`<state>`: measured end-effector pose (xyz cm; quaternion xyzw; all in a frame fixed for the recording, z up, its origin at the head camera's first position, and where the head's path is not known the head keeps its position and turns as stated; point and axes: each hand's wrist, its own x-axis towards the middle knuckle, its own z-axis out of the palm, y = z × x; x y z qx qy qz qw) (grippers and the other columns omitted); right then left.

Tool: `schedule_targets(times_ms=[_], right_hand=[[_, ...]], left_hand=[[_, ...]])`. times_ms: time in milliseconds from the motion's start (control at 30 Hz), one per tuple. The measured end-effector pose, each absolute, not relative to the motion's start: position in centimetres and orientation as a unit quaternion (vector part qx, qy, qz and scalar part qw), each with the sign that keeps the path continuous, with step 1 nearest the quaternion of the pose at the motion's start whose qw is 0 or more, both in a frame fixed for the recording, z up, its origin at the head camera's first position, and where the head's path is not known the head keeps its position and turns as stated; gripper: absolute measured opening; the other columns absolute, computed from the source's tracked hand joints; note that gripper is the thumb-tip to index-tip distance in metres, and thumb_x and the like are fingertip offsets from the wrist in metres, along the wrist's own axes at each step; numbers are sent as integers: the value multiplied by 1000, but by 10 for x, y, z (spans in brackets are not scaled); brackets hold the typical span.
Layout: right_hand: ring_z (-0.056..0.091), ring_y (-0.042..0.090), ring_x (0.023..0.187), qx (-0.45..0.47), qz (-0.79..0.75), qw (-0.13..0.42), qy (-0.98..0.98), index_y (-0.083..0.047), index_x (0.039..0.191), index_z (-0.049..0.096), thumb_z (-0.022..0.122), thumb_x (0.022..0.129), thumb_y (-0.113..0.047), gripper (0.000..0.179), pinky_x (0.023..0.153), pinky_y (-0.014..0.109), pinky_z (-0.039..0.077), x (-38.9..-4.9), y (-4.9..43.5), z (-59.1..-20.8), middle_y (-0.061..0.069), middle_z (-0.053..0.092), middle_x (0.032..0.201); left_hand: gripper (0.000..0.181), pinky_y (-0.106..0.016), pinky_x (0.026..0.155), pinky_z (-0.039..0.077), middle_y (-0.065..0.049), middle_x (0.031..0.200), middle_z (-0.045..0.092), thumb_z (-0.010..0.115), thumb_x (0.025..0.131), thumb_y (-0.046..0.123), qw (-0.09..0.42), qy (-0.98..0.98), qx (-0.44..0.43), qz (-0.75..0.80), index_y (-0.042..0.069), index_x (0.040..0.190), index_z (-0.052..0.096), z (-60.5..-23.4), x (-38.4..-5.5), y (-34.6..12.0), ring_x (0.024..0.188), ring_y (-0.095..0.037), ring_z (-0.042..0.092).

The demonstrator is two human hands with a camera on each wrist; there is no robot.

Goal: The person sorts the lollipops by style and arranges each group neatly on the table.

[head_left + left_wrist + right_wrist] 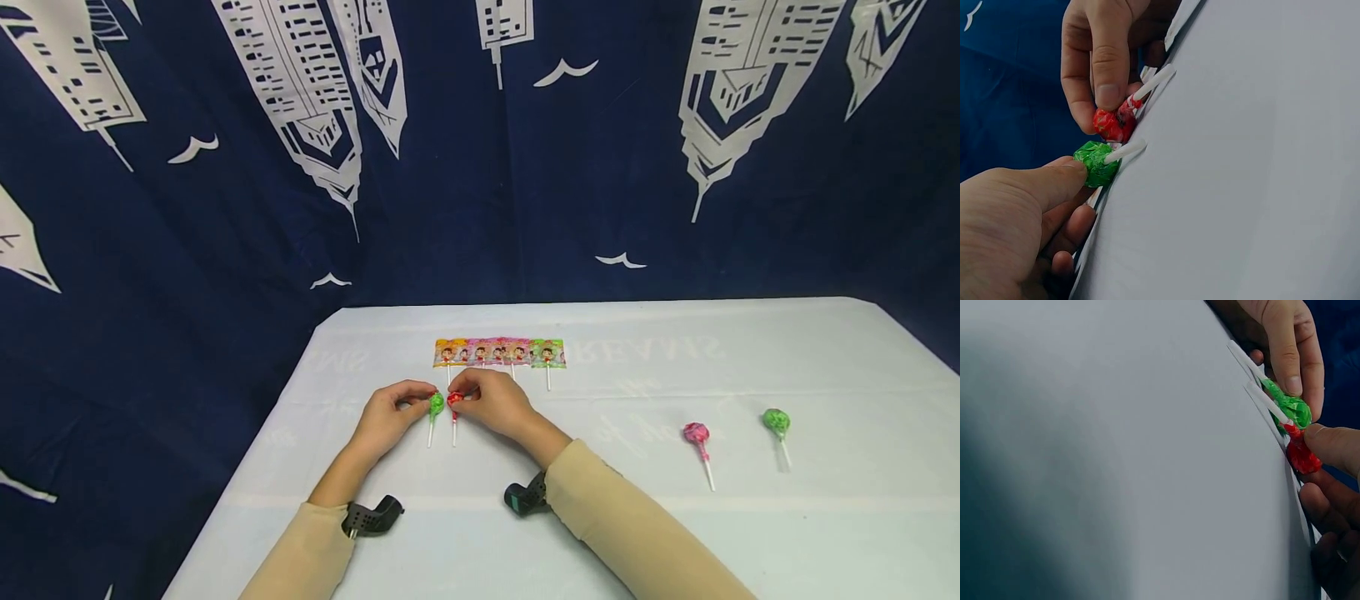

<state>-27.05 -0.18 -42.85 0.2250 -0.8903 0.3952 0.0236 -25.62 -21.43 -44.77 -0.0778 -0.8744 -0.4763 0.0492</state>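
Note:
Side by side on the white table, a green-wrapped lollipop [437,405] and a red-wrapped lollipop [454,401] have their white sticks toward the person. My left hand [384,423] pinches the green lollipop's head between thumb and fingers. From the other side, my right hand [491,405] pinches the red lollipop's head. The left wrist view shows the green head [1094,164] close beside the red head [1113,126], sticks roughly parallel. In the right wrist view the left thumb lies over the green wrapper [1294,411], and the right thumb on the red wrapper [1302,456].
Beyond the hands runs a row of flat-packed lollipops: an orange packet [447,353], several pink ones and a green packet [547,353]. At the right lie a pink round lollipop [696,433] and another green round lollipop [776,421]. A dark blue printed cloth [465,225] hangs behind the table [600,533].

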Motion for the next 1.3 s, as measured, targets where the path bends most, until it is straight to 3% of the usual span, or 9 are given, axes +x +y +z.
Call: schedule_targets(times_ms=[833,1300], right_hand=[[55,6,72,211,387,25,-897,-23,101,73,78,86,-24,17,61,23,42,-267,-4,-429,-6,75,98],[57,6,75,220,384,28,-897,-20,106,72,79,85,-22,22,66,24,46,-264,-1,-426,-2,74,103]], left_hand=[[20,-23,74,44,-2,102,75,73,88,12,43,-872,-73,-482,16,108,76,-446,-256,-212,87,-9,61],[20,-23,72,44,-2,101,75,73,88,13,44,-873,-67,-481,17,108,77,-447,-257,-212,86,-11,60]])
